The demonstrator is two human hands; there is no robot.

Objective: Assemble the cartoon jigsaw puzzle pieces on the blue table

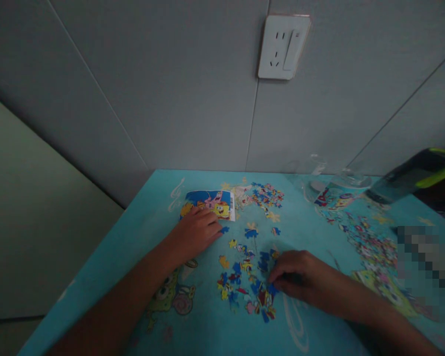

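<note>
My left hand [200,228] lies palm down over the lower edge of a picture card [225,199] with yellow and pink cartoon figures on blue. Its fingers are loosely stretched out, and a small blue puzzle piece [225,230] is beside the fingertips. My right hand [298,274] is at the right edge of a loose pile of puzzle pieces [246,267], mostly blue, yellow and red. Thumb and index finger come together on a blue puzzle piece [273,289], partly covered by the fingertips.
Another cluster of puzzle pieces [269,195] lies behind, right of the card. On the right are a larger spread of pieces [371,242], clear plastic containers [343,190] and a dark bottle [411,173]. The turquoise cartoon-printed table [144,207] meets a grey wall with a socket [284,47].
</note>
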